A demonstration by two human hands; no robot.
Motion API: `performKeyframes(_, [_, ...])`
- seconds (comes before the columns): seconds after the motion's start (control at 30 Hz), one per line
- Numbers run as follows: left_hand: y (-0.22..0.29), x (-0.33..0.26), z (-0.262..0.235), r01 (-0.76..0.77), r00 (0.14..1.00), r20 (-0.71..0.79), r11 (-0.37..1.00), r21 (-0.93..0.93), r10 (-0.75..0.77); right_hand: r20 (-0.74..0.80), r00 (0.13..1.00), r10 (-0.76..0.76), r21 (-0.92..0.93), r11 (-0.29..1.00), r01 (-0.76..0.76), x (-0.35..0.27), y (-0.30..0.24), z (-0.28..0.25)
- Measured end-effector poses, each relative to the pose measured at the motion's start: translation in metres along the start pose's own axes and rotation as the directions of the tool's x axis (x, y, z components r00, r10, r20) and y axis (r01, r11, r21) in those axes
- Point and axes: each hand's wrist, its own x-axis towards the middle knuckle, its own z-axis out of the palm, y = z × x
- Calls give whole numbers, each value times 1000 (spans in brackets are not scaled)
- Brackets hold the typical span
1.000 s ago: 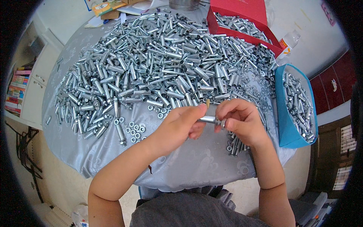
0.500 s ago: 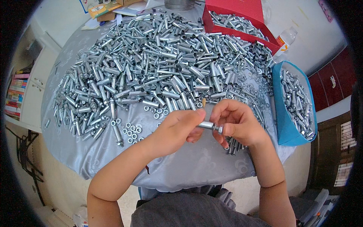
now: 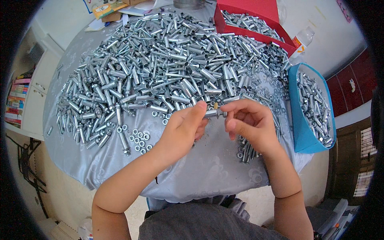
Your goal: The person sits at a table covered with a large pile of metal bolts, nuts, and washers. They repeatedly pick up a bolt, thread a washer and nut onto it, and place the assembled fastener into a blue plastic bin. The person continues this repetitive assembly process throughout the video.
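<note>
My left hand [image 3: 182, 129] is closed around a shiny metal sleeve anchor bolt [image 3: 212, 114], its thumb on top and the nut end pointing right. At that end, my right hand [image 3: 252, 124] has its fingers curled, the index fingertip against the tip and the thumb a little lower. Beyond both hands spreads a large heap of silvery sleeves and bolts [image 3: 160, 68]. Loose hex nuts [image 3: 138, 141] lie left of my left hand, near an assembled anchor bolt [image 3: 123, 141]. Under my right hand is a small pile of bolts [image 3: 248, 152], partly hidden.
A blue fabric bin [image 3: 298, 132] filled with anchors stands at the right edge of the cloth-covered table [image 3: 192, 180]. Far right is a red box [image 3: 248, 8] with metal parts, beside a plastic bottle [image 3: 303, 39]. Small washers [image 3: 266, 86] are scattered on the right.
Both hands have moved up and slightly left with the anchor bolt, away from me. The right thumb has come off the nut end and the fingers have shifted around it.
</note>
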Motion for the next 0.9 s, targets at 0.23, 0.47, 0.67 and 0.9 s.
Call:
performKeyframes(0.23, [-3,2,-2,12,1000,19,1000,-19,-11,-69,981,-180,-307,940,151,0,4,5])
performKeyframes(0.47, [-1,0,1,-2,998,56,1000,13,1,5,890,-455,-488,776,400,5,15,1])
performKeyframes(0.67, [-2,-4,2,-49,998,47,985,165,42,-57,995,-78,-421,906,47,-4,8,0])
performKeyframes(0.9, [1,-3,3,-35,998,57,991,128,28,-6,962,-273,-396,884,248,-3,8,1])
